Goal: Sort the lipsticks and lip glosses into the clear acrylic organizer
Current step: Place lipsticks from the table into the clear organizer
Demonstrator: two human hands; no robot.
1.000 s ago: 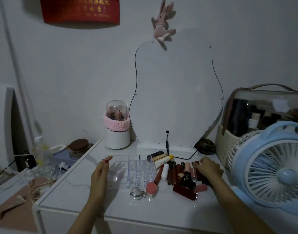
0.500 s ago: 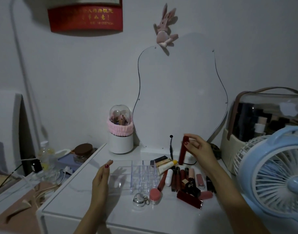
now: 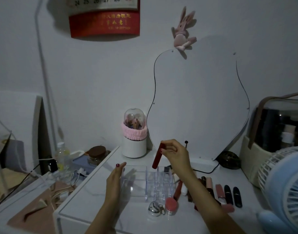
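Observation:
A clear acrylic organizer [image 3: 155,183] stands on the white table [image 3: 94,208], with small slots on its right side and an open bay on its left. My right hand [image 3: 174,153] pinches a dark red lipstick tube [image 3: 157,157] by its top, holding it nearly upright just above the slots. My left hand [image 3: 115,178] rests with straight fingers against the organizer's left side. Several lipsticks and lip glosses [image 3: 219,190] lie in a row to the right of the organizer, partly hidden by my right forearm.
A small pink-lidded jar [image 3: 171,206] and a silver charm [image 3: 154,210] sit in front of the organizer. Behind stand a white holder with a pink band [image 3: 134,141] and a curvy mirror [image 3: 199,105]. A blue fan [image 3: 286,188] and a storage case [image 3: 276,132] crowd the right.
My right hand picked the dark red tube out of the pile, lifted it and carried it left to above the organizer's slots. My left hand stayed by the organizer.

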